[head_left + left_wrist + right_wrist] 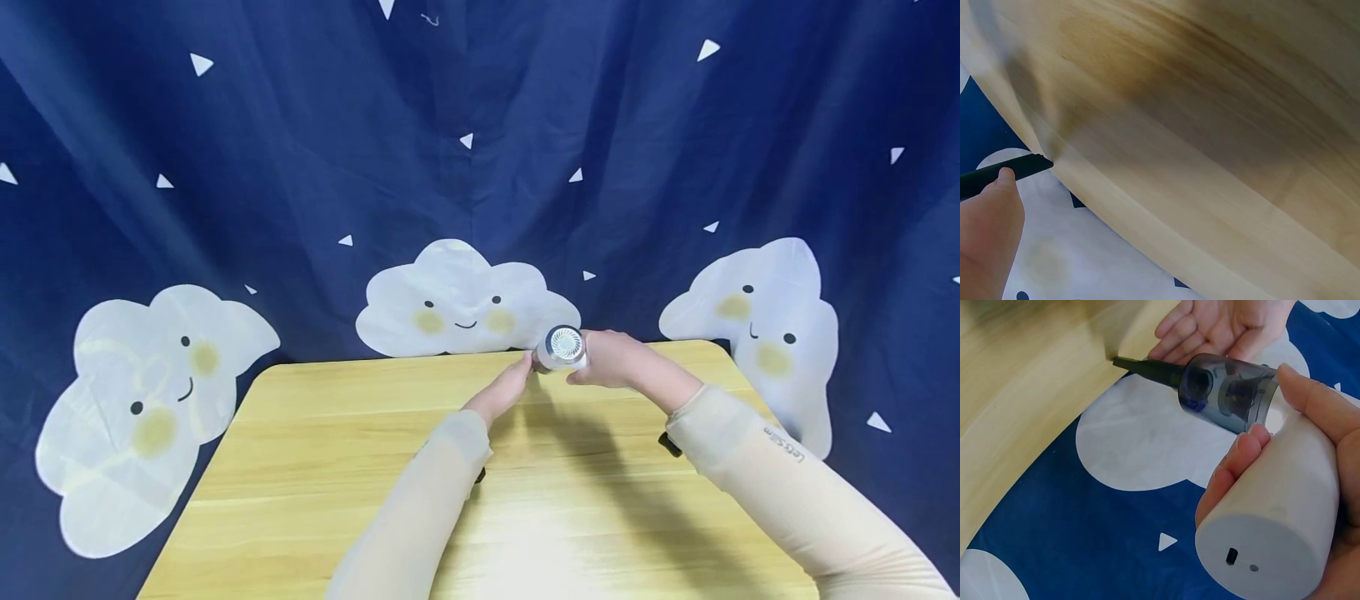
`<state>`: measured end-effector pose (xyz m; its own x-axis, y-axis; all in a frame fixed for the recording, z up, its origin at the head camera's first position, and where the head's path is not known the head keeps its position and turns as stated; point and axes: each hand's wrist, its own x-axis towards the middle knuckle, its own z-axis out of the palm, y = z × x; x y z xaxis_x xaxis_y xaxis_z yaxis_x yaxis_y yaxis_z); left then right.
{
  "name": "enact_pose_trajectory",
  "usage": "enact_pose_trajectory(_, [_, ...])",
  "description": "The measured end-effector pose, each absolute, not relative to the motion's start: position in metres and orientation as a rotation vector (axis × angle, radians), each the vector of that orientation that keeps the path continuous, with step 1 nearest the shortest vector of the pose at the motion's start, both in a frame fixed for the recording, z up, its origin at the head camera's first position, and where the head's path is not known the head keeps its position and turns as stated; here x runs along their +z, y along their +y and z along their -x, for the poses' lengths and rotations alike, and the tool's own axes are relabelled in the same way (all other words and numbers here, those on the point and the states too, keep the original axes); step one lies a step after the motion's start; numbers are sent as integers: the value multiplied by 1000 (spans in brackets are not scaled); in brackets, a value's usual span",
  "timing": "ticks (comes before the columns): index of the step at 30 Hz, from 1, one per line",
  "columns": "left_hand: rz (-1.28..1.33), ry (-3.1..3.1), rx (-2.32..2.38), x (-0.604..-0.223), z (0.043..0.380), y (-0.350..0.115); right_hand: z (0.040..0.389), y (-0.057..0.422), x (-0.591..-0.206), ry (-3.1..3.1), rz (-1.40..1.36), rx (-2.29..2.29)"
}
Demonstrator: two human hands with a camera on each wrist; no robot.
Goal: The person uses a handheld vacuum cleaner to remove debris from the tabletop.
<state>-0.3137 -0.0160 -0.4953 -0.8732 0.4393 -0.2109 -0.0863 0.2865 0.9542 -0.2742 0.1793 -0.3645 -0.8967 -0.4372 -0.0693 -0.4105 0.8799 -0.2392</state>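
Note:
My right hand (611, 358) grips a white handheld vacuum cleaner (1272, 506) around its body, fingers and thumb wrapped on opposite sides. Ahead of the body are a smoky see-through dust cup (1222, 394) and a slim black nozzle (1154, 371). The nozzle's tip is at the tabletop near its far edge; contact is hard to tell. Beside the nozzle is my left hand (1222, 328), palm showing and fingers loosely extended. From the left wrist view, a digit of that hand (994, 231) overlaps the nozzle (1010, 173). A round vented end (566, 343) of the vacuum faces the head camera.
The light wooden table (337, 467) has rounded far corners. Behind it hangs a dark blue curtain (465, 100) printed with white triangles and smiling clouds (465, 283). Shadows of the arms fall across the tabletop.

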Motion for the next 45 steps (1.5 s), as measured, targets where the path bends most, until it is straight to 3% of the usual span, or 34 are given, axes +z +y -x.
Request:
enact_pose_trajectory(12, [-397,2044,1723,-492,311,-3,268,180,-358,2953,622,-245])
enact_pose_trajectory(32, [-463,2123,1311,-455,290,0,262,209,-321,2594,520,-509])
enact_pose_trajectory(45, [-480,1919,1600,-479,290,37,256,213,-310,2594,467,-398])
